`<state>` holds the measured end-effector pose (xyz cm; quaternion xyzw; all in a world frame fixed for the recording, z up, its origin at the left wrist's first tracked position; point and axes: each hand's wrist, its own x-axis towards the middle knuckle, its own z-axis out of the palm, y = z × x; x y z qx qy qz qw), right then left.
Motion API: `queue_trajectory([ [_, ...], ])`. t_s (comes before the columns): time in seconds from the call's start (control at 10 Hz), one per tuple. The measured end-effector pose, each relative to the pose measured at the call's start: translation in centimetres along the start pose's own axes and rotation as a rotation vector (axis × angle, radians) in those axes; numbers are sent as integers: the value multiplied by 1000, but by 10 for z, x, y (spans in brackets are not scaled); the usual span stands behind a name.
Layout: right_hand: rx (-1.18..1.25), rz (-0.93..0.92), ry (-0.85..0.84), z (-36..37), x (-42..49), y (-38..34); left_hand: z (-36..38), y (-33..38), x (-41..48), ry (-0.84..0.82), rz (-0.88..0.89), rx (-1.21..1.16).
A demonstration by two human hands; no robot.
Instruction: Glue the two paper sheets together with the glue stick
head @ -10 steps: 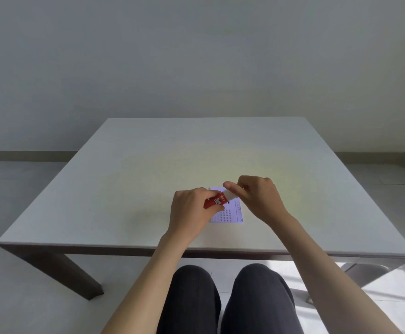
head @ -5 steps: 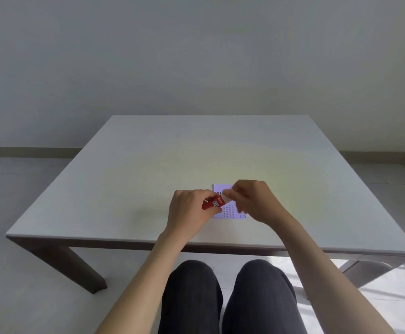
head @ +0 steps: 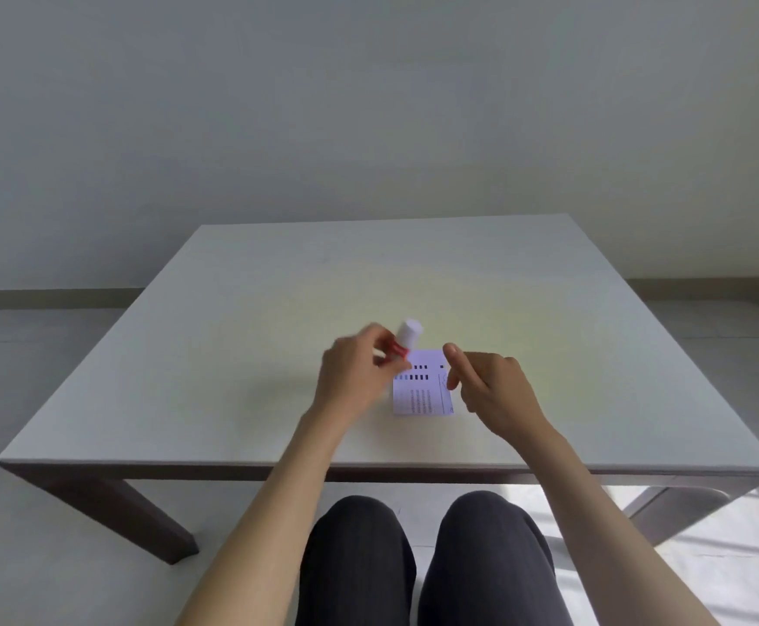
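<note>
Since earlier, the right hand [head: 490, 386] let go, open and empty; left hand [head: 355, 377] pinches the red-and-white plastic glue stick [head: 404, 338], lifted clear above printed white paper sheets [head: 422, 390] on the desk [head: 233, 377]

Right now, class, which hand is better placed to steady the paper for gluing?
The right hand: it is empty, open, beside the printed paper. The left hand holds the glue stick.

Plain pale wall [head: 368, 106], white square table [head: 233, 354] on dark angled legs, light floor [head: 30, 558], sunlight patch lower right
</note>
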<state>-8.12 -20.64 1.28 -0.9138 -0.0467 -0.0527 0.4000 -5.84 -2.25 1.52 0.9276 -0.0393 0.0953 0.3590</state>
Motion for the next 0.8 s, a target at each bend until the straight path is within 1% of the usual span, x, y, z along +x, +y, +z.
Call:
queue_trajectory([
  [0.1,16,-20,-34,-1,-11,12,-8,-14,43,163,-132,-91],
  [0.2,17,-8,-6,-4,-18,23,-6,-34,70,233,-239,-165],
  [0.3,0,-16,7,-9,-19,28,2,-49,79,251,-306,-193],
  [0.4,3,-22,-7,-10,-19,28,9,-58,77,245,-316,-202],
  [0.6,32,-26,-53,-6,-20,25,15,-66,71,247,-276,-208],
  [0.7,30,-45,-55,-3,-21,22,14,-67,69,210,-268,-173],
  [0.8,55,-61,-21,5,-20,14,14,-70,65,68,-324,-128],
])
